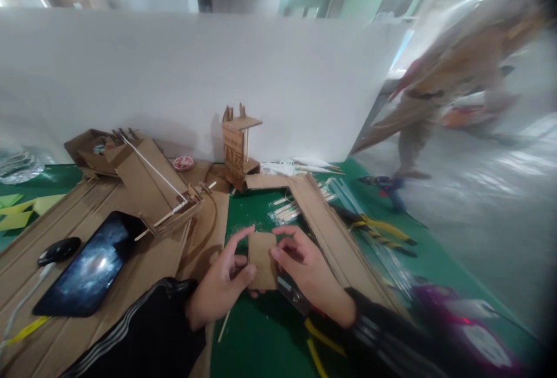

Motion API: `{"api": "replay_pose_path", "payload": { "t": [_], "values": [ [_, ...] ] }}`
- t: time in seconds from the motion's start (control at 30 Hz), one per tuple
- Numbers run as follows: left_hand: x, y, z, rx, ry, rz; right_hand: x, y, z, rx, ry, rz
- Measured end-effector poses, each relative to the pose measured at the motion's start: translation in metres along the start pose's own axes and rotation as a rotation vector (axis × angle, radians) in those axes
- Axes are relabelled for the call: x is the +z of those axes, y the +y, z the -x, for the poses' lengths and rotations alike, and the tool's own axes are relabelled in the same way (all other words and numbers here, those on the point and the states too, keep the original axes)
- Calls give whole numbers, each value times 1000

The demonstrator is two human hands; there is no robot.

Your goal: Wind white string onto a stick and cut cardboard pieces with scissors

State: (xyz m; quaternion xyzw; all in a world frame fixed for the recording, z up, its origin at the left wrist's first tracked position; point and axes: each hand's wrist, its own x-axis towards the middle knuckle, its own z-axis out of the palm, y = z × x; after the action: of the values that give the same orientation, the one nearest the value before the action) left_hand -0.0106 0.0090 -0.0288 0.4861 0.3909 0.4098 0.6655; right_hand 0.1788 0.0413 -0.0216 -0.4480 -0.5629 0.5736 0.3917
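Between my two hands is a small cardboard rectangle (263,259), held above the green tabletop (248,337). My left hand (224,282) grips its left edge, thumb on the front face and some fingers behind. On the right edge, my right hand (304,262) pinches it with thumb and fingers. Just below my right hand lies a dark tool with a metal part (293,297), partly covered by the hand. Yellow-handled pliers (319,337) stick out from under my right forearm.
A cardboard model with sticks (148,169) stands left on cardboard sheets; a small cardboard tower (235,146) stands at the back. A phone (93,267) and mouse (58,250) lie left. Right are a cardboard strip (326,227), pliers (383,230) and a purple device (461,326). A blurred person (426,93) is beyond.
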Motion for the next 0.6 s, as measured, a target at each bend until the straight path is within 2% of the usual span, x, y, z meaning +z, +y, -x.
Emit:
{"api": "replay_pose_path", "payload": {
  "t": [0.17, 0.6],
  "values": [
    [-2, 0, -1, 17, 35, -9, 0, -1, -1, -4, 60, -10],
    [-5, -6, -4, 64, 69, -60, -1, 1, 0, -75, 21, 50]
  ]
}}
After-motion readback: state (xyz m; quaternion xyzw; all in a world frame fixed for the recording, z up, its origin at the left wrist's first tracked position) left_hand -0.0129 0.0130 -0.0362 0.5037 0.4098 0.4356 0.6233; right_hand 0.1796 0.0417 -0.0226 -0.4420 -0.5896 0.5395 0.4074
